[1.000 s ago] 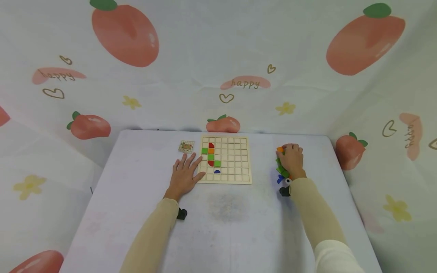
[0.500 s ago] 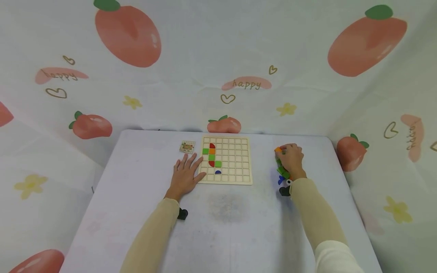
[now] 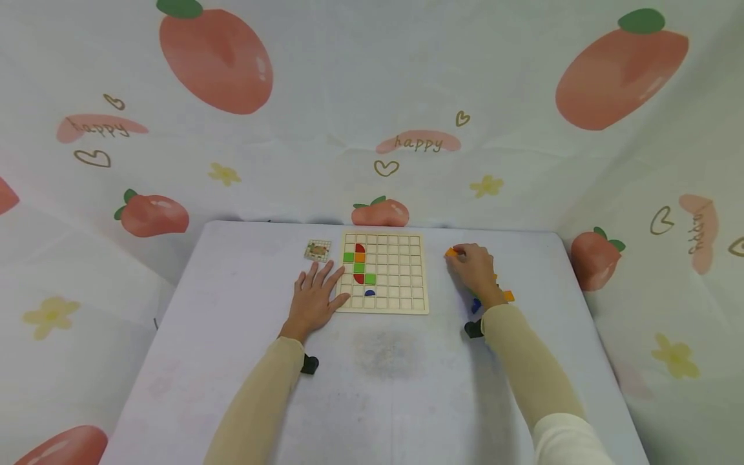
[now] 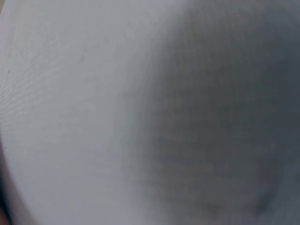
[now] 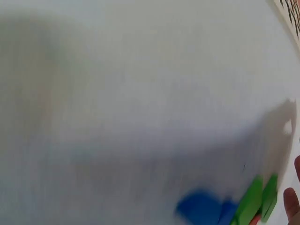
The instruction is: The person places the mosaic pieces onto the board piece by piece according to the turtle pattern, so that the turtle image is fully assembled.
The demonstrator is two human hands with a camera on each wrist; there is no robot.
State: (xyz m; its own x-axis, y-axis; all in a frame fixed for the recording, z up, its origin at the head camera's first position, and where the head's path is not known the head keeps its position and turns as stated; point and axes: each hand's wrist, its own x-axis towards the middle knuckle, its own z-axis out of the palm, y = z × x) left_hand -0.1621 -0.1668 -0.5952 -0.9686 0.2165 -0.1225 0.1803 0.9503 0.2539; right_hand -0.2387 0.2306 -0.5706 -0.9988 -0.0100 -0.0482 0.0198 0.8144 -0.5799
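Observation:
In the head view my right hand (image 3: 473,270) pinches an orange tile (image 3: 451,252) between thumb and fingers, to the right of a square wooden grid board (image 3: 401,284). My left hand (image 3: 314,301) lies flat with fingers spread, its fingertips at the board's left edge. Red quarter-round tiles (image 3: 360,279), green square tiles (image 3: 370,279), one orange square tile (image 3: 360,257) and a blue half-round tile (image 3: 369,293) sit in the board's left columns. The right hand partly hides a loose pile; the right wrist view shows its green pieces (image 5: 251,201) and blurred blue pieces (image 5: 199,206).
A small patterned card (image 3: 318,250) lies left of the board. Another orange piece (image 3: 509,296) lies right of the right wrist. All of this is on a white-covered table (image 3: 383,400), with a fruit-print cloth (image 3: 320,129) hanging behind it.
My right hand has moved left from the loose pieces with the orange tile pinched in its fingers. An orange piece now shows beside the right wrist. The left hand has stayed put.

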